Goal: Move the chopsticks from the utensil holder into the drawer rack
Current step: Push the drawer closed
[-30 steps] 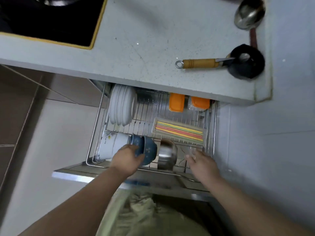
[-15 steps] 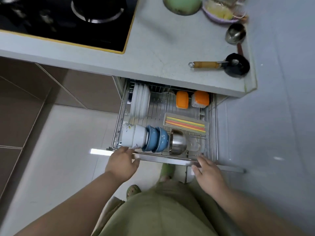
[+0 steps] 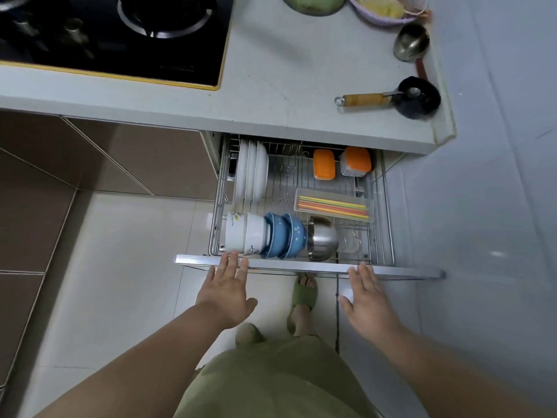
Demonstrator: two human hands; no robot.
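The wire drawer rack stands pulled out under the counter. Coloured chopsticks, yellow, green, orange and red, lie flat in a clear tray on the right side of the rack. My left hand is open, its fingertips at the drawer's metal front edge near the left end. My right hand is open too, fingertips touching the same edge towards the right. Neither hand holds anything. No utensil holder can be seen.
In the rack stand white plates, white cups, blue bowls, a steel bowl and two orange-lidded boxes. On the counter lie a stove, a ladle and a small black pan. My slippered feet stand below.
My view has pulled back and up from the drawer. Both hands have left the inside of the rack and now rest, fingers spread, at its front edge.
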